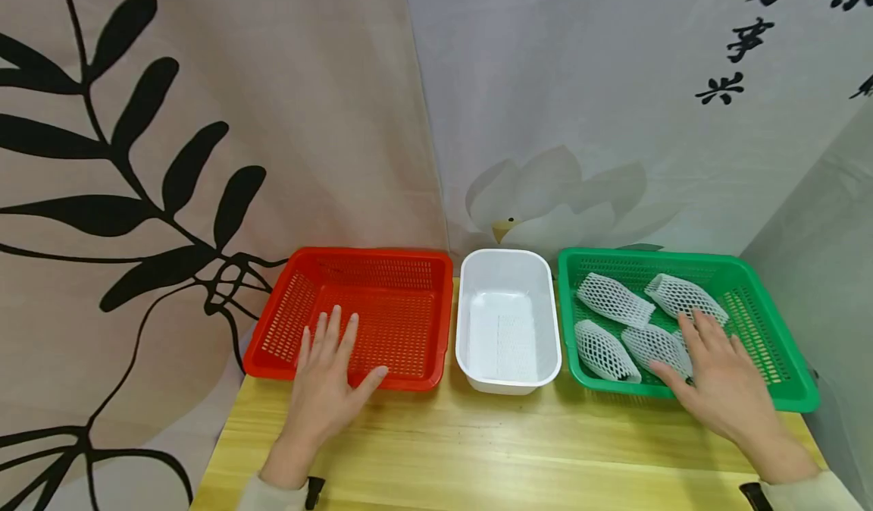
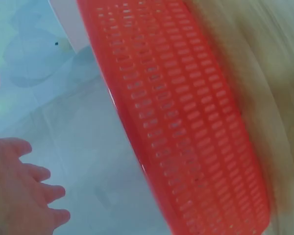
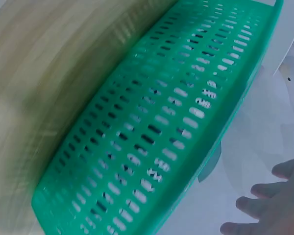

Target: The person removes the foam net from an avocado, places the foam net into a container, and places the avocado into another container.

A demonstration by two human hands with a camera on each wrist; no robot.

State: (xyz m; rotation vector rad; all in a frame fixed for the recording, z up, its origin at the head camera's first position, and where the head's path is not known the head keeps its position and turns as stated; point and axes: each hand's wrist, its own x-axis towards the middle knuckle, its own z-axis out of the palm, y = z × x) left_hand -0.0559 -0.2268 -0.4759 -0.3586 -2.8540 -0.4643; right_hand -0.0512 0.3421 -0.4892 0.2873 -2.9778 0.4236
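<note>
In the head view the left hand [image 1: 324, 390] hovers with spread fingers over the near edge of the red basket [image 1: 382, 380], which holds nothing. Over the near side of the green basket [image 1: 794, 401] is the right hand [image 1: 726, 382], fingers extended, close above several items in white foam netting [image 1: 616, 299]. Whether it touches one cannot be told. Between the baskets stands an empty white container [image 1: 508, 371]. Each wrist view shows a basket's perforated side, red [image 2: 186, 107] or green [image 3: 137, 127], with the left hand [image 2: 19, 191] or right hand [image 3: 279, 205] at the edge.
The baskets and container stand in a row at the back of a wooden table [image 1: 505, 450]. Behind them hangs a light cloth [image 1: 341, 117] with dark leaves printed at left and characters at upper right. A grey-white cloth [image 1: 825, 268] hangs at the right side.
</note>
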